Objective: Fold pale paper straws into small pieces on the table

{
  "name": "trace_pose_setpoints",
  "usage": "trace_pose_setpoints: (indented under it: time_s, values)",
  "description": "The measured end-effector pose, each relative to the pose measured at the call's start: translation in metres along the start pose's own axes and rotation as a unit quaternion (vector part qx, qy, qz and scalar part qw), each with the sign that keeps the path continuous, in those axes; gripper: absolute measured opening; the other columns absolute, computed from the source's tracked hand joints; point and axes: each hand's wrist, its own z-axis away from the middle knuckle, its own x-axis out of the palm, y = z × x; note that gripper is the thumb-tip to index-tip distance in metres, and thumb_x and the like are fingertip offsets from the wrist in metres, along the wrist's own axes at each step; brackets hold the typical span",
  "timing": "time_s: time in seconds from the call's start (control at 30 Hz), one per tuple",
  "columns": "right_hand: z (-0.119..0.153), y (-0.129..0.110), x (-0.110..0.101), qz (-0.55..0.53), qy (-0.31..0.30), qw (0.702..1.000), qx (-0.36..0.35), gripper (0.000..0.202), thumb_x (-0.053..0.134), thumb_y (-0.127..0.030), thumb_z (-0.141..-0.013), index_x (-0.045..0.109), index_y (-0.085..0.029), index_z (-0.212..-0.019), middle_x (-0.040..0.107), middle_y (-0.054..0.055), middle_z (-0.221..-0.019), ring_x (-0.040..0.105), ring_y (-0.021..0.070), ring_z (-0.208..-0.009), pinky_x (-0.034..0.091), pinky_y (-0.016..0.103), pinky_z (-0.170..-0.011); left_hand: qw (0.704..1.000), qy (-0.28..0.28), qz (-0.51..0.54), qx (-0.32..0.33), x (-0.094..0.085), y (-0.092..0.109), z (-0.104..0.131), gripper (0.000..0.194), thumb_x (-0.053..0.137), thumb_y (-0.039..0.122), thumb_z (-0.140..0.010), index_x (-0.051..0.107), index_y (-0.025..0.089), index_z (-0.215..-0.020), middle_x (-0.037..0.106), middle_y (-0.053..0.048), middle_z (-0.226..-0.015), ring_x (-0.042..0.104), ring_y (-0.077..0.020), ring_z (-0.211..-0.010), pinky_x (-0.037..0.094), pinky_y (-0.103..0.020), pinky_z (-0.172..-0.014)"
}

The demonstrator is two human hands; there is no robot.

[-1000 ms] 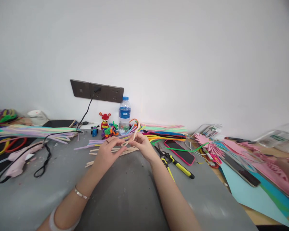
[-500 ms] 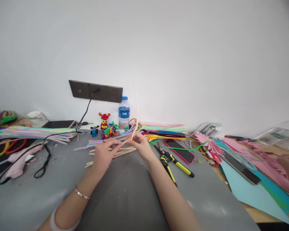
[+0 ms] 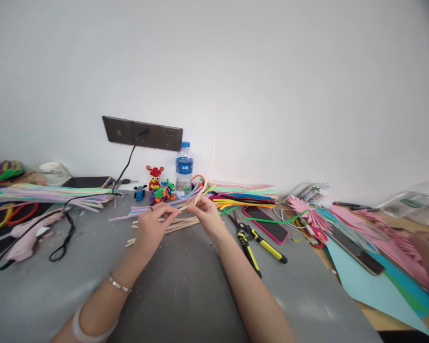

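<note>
Head view, bottle: a clear bottle [image 3: 184, 183] with a blue cap and blue label; of the white Chinese characters, the first reads 冰, the second is blurred.
Packet: a white packet [image 3: 312, 193] by the wall shows a palm tree; its lettering is too small to read.
Clear bag: the plastic bag [image 3: 411, 204] at far right has a green mark, illegible.
Worktop: grey-covered worktop [image 3: 196, 290], with bare wood at its right side.
Wall: plain white wall [image 3: 289, 95] with a dark socket panel [image 3: 143, 134], a black cable plugged in.
Left hand: the left hand [image 3: 152, 231] is nearly closed, thumb and fingertips pinching the lower end of a cream strand [image 3: 202, 190].
Right hand: the right hand [image 3: 208, 218] pinches the same strand just beside the left fingertips.
Cream strand: held above the worktop between both hands, its free length rising past the right fingers against the wall.
Cream pieces: several cream pieces [image 3: 184, 226] lie beneath the hands.
Cutters: yellow-and-black cutters [image 3: 250, 234] lie right of the right hand, beside a pink-edged phone [image 3: 268, 226].
Right edge: part of another person's hand [image 3: 427, 252] near pink paper.
</note>
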Motion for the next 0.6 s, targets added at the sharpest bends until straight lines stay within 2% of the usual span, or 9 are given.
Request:
trace_pose_setpoints:
  time_s: [0.1,0.2,0.23,0.3,0.43,0.53,0.6]
  values:
    - [-0.001,0.002,0.0,-0.024,0.002,1.0,0.007,0.017,0.075,-0.027,-0.074,0.061,-0.019,-0.071,0.062,-0.002,-0.073,0.056,0.0113,-0.069,0.044,0.024,-0.07,0.999,-0.001,0.028,-0.029,0.0,0.002,-0.002,0.014,0.068,0.027,-0.08,0.068,0.019,-0.069,0.068,-0.001,-0.067,0.062,-0.0141,-0.064,0.049,-0.024,-0.061]
    - [-0.001,0.006,0.002,-0.063,0.017,0.998,0.01,0.019,0.077,-0.028,-0.071,0.06,-0.019,-0.072,0.062,-0.002,-0.075,0.057,0.0114,-0.07,0.045,0.024,-0.071,0.979,-0.008,0.136,-0.153,0.004,0.005,-0.003,0.012,0.072,0.031,-0.075,0.071,0.019,-0.074,0.07,-0.002,-0.07,0.065,-0.0157,-0.066,0.051,-0.025,-0.064]
    - [-0.002,0.007,0.003,-0.082,0.022,0.996,0.01,0.02,0.078,-0.029,-0.07,0.06,-0.02,-0.072,0.062,-0.002,-0.076,0.057,0.0114,-0.071,0.045,0.024,-0.071,0.958,-0.01,0.193,-0.211,0.006,0.006,-0.003,0.015,0.074,0.032,-0.073,0.072,0.018,-0.078,0.072,-0.003,-0.073,0.066,-0.0164,-0.066,0.052,-0.026,-0.065]
    - [-0.002,0.011,0.006,-0.103,0.028,0.994,0.002,0.023,0.08,-0.03,-0.068,0.059,-0.02,-0.072,0.06,-0.003,-0.077,0.057,0.0116,-0.073,0.046,0.025,-0.071,0.897,-0.009,0.31,-0.315,0.012,0.009,-0.001,0.025,0.078,0.035,-0.068,0.074,0.017,-0.085,0.073,-0.004,-0.075,0.067,-0.0168,-0.066,0.053,-0.027,-0.066]
    - [-0.002,0.013,0.011,-0.033,0.027,0.998,-0.043,0.022,0.079,-0.032,-0.068,0.061,-0.02,-0.072,0.058,-0.001,-0.079,0.055,0.0128,-0.074,0.046,0.026,-0.071,0.779,0.029,0.458,-0.428,0.022,0.015,0.001,0.032,0.086,0.035,-0.056,0.075,0.016,-0.079,0.073,-0.003,-0.07,0.065,-0.0128,-0.065,0.05,-0.021,-0.061]
    - [-0.001,0.008,0.011,0.026,0.009,0.996,-0.081,0.019,0.077,-0.032,-0.071,0.062,-0.02,-0.073,0.059,0.0,-0.077,0.056,0.0143,-0.076,0.047,0.027,-0.072,0.728,0.047,0.498,-0.469,0.024,0.017,0.001,0.034,0.089,0.033,-0.051,0.075,0.016,-0.076,0.072,-0.001,-0.072,0.063,-0.01,-0.065,0.046,-0.018,-0.056]
    - [0.0,0.003,0.009,0.056,0.004,0.995,-0.08,0.018,0.075,-0.032,-0.072,0.063,-0.02,-0.077,0.06,0.001,-0.079,0.058,0.0147,-0.077,0.047,0.027,-0.072,0.716,0.043,0.502,-0.483,0.022,0.016,0.0,0.035,0.089,0.032,-0.051,0.074,0.017,-0.079,0.072,-0.001,-0.075,0.063,-0.0098,-0.067,0.045,-0.017,-0.055]
